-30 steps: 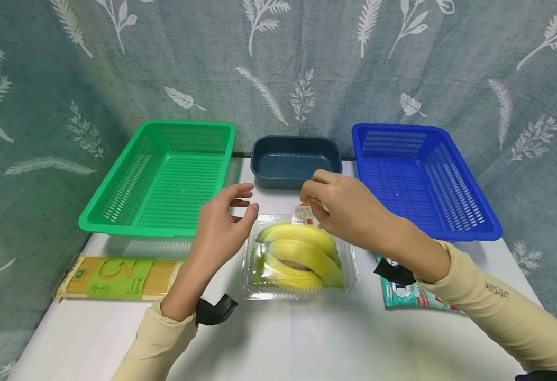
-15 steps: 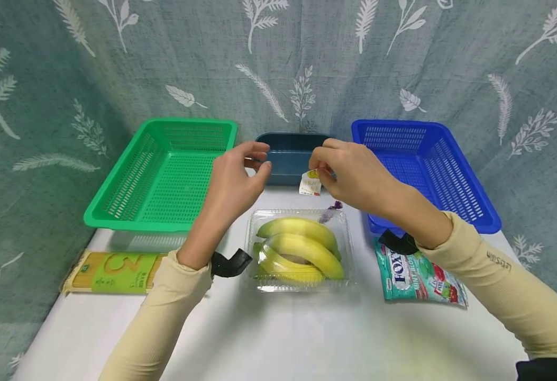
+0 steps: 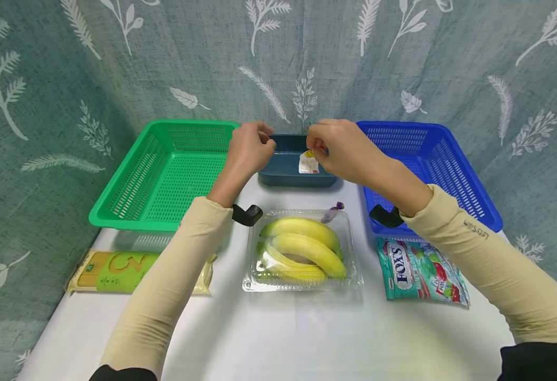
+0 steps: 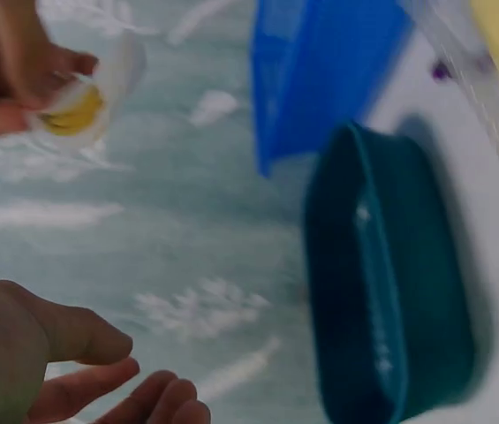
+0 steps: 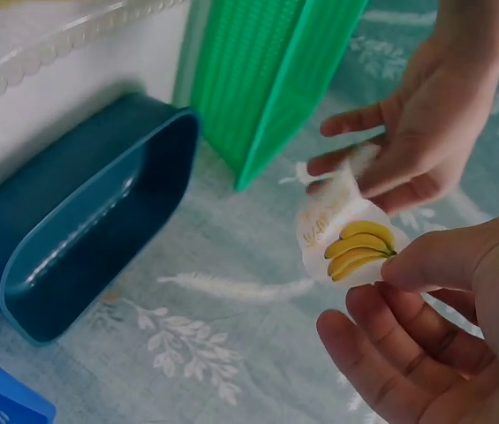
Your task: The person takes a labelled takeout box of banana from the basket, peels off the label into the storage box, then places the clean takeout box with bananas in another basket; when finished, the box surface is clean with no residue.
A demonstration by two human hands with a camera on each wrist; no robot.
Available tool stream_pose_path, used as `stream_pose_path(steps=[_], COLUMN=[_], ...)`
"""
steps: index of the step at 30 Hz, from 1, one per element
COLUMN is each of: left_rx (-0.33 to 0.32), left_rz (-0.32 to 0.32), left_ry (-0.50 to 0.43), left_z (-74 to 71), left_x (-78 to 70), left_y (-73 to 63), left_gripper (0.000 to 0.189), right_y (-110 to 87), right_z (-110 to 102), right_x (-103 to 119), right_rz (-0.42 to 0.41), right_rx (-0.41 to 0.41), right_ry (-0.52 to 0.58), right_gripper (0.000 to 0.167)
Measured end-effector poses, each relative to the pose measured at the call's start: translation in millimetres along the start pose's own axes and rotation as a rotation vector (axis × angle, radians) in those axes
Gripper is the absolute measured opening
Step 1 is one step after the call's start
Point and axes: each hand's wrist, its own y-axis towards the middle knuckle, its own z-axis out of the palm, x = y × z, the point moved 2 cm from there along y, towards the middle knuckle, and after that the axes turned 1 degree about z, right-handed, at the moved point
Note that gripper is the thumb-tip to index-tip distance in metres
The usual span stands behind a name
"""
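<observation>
My right hand pinches a small white label with a picture of bananas between thumb and forefinger. It holds the label above the dark teal tub. Over the tub's left end, my left hand is raised with loosely bent fingers; nothing shows in its grasp. In the right wrist view, the left fingers are close behind the label. Nearer to me, a lidded clear plastic clamshell box holds several bananas. A small purple twisted piece shows at its back right corner.
A green mesh basket stands at the back left, a blue one at the back right. A noodle pack lies at left, partly behind my left arm. A Fox's candy bag lies at right. A patterned curtain hangs behind.
My right hand has lifted the label away from the box of bananas and carried it back over the tub. My left hand has moved back and slightly right. The box stays put.
</observation>
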Motion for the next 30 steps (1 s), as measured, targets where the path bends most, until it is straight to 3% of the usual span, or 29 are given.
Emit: stream_pose_path(steps=[5, 8, 11, 15, 21, 30], left_rx=[0.047, 0.049, 0.035, 0.047, 0.106, 0.128], left_rz=[-0.057, -0.067, -0.075, -0.124, -0.197, -0.247], left_ry=[0.121, 0.17, 0.189, 0.224, 0.255, 0.287], left_z=[19.3, 30.1, 37.9, 45.8, 56.6, 73.0], left_x=[17.5, 29.3, 39.4, 51.0, 69.3, 85.0], left_y=[27.5, 39.6, 47.7, 56.3, 66.4, 74.2], left_gripper=[0.032, 0.013, 0.028, 0.035, 0.007, 0.023], right_y=[14.6, 22.1, 28.9, 36.8, 47.4, 59.6], right_z=[13.3, 24.3, 34.3, 45.1, 60.6, 81.3], right_x=[-14.6, -21.8, -27.3, -35.7, -48.6, -67.9], right_rz=[0.048, 0.066, 0.083, 0.109, 0.159, 0.207], right_rx=[0.047, 0.066, 0.079, 0.093, 0.162, 0.208], right_ry=[0.036, 0.035, 0.019, -0.001, -0.02, -0.025], right_gripper=[0.013, 0.014, 0.015, 0.019, 0.017, 0.018])
